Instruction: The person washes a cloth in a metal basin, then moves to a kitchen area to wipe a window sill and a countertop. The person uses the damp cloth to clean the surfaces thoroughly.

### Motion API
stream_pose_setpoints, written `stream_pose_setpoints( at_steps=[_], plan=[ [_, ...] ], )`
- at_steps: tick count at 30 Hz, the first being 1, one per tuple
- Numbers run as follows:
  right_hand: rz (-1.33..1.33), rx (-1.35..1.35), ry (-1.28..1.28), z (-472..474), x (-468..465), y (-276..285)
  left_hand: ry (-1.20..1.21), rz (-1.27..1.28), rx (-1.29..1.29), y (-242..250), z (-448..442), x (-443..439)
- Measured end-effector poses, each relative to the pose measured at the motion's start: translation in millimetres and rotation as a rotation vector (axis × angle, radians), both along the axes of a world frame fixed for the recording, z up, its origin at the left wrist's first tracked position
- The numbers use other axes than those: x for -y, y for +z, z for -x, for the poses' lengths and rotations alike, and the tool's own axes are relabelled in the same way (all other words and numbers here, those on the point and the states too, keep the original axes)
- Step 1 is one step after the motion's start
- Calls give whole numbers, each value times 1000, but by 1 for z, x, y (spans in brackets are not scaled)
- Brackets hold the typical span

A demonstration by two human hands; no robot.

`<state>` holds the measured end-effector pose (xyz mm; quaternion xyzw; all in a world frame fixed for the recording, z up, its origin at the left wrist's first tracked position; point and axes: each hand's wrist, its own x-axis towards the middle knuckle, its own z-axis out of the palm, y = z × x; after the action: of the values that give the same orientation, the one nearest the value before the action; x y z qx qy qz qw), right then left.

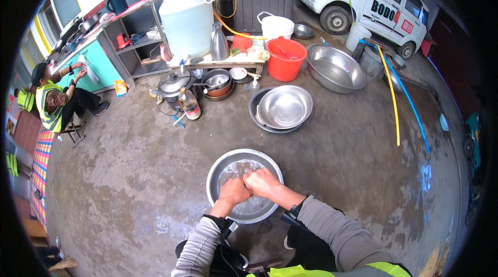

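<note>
A round metal basin (212, 183) with sudsy water in it stands on the wet concrete floor in front of me. Over it, my left hand (235, 191) and my right hand (263, 182) are brought together, both curled into fists, knuckles up. Whether something small is between them is hidden by the fingers. Farther out, a shiny metal basin (286, 106) sits in a darker metal bowl (255, 101), with a pale thing partly showing between the two.
Beyond are a soy sauce bottle (189, 104), a rice cooker (175, 86), stacked pans (220, 86), a red bucket (286, 61) and a large metal tub (335, 68). Yellow and blue poles (406, 96) lean at right. A person (58, 101) sits at left; a white vehicle (365, 0) stands behind.
</note>
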<state>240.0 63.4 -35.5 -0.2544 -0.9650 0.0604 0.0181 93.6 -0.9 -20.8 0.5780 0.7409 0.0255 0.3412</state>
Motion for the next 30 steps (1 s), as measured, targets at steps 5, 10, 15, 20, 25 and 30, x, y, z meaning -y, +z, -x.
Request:
stream_pose_setpoints(
  at_steps=[5,10,15,20,25,30],
  plan=[
    [35,9,-34,-2,-1,-3,14,-40,-94,-7,-7,0],
    [74,24,-84,0,-3,-1,3,-126,-125,-15,-8,-3],
    [102,102,-82,3,-5,8,-10,-223,-106,-12,-6,1],
    [119,149,-145,5,-6,24,-9,-334,-72,-15,-4,2],
    [140,164,-201,8,-4,33,-37,-408,-73,-30,-2,1],
    [131,124,-226,9,-3,34,-54,-490,-70,-38,1,2]
  ],
)
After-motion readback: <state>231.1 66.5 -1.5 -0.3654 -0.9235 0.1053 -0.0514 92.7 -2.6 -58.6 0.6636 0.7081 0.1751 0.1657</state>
